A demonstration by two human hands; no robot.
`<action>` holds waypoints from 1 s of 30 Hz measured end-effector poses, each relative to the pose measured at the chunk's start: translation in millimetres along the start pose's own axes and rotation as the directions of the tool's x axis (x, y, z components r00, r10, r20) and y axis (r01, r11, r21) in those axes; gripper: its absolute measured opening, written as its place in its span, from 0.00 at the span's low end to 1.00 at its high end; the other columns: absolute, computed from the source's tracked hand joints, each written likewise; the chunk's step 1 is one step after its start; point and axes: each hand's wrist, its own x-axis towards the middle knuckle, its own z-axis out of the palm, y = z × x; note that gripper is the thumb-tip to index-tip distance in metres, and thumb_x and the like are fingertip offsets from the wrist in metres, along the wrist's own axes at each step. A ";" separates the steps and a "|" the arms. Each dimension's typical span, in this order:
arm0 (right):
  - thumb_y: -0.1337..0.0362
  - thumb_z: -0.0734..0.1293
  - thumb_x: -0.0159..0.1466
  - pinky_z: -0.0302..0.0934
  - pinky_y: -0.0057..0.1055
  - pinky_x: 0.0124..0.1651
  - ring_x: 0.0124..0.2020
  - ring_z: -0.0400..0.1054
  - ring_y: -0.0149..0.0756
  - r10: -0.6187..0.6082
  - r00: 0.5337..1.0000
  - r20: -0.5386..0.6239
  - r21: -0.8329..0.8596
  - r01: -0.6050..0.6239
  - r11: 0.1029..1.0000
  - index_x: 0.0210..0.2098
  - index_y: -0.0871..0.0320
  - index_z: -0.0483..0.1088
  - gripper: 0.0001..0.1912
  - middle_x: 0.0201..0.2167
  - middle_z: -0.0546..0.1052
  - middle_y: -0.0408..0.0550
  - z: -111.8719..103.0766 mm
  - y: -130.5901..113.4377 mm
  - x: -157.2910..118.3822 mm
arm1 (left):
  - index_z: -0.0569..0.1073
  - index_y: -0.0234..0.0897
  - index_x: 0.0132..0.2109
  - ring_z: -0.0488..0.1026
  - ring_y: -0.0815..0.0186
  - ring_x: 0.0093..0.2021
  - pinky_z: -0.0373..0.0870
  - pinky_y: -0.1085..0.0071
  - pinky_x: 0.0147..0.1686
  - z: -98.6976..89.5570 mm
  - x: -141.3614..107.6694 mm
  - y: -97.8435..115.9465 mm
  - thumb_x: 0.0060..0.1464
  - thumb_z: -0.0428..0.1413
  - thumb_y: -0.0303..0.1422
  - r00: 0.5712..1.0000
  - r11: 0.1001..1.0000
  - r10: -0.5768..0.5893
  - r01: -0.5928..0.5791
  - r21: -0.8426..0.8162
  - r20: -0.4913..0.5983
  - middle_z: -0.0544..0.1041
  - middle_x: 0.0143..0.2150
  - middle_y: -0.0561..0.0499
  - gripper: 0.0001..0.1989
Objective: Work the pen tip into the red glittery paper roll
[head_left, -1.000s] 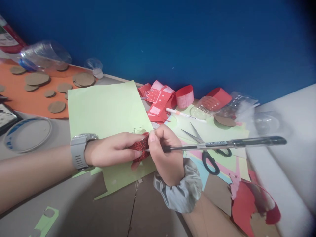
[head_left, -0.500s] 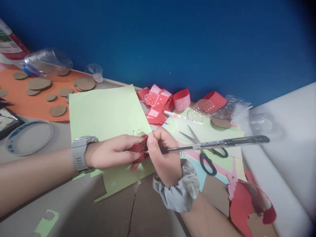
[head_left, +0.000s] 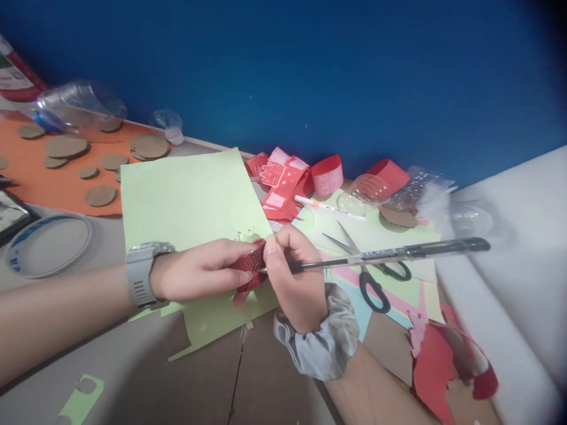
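Observation:
My left hand (head_left: 204, 270), with a grey watch on its wrist, pinches a small dark red piece with a black pattern (head_left: 251, 268) between thumb and fingers. Closed around a clear pen with a black cap (head_left: 385, 255), my right hand (head_left: 295, 277) has the tip against the patterned piece. The capped end points to the right. A grey scrunchie circles my right wrist. Beneath both hands lies a light green sheet (head_left: 186, 200) with cut edges at its lower side.
Black-handled scissors (head_left: 374, 289) lie open on coloured papers at the right. Red paper pieces (head_left: 283, 183) stand behind. Cardboard discs (head_left: 66, 146) rest on orange paper (head_left: 31, 189). A tape roll (head_left: 48, 273) lies left, a plastic bottle (head_left: 84, 106) behind it.
The view has shifted slightly, and the capped end of the pen sits a little higher and farther right. Both hands keep their hold.

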 end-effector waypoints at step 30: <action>0.70 0.60 0.62 0.45 0.27 0.23 0.20 0.46 0.26 0.004 1.000 -0.018 -0.036 -0.004 0.999 0.21 0.55 0.47 0.17 0.18 0.50 0.36 -0.1 -4.3 1.6 | 0.67 0.32 0.41 0.71 0.66 0.30 0.68 0.74 0.34 -0.2 -0.1 0.4 0.64 0.47 0.28 1.000 1.000 -0.007 0.007 0.011 -0.003 0.74 0.30 0.51 0.06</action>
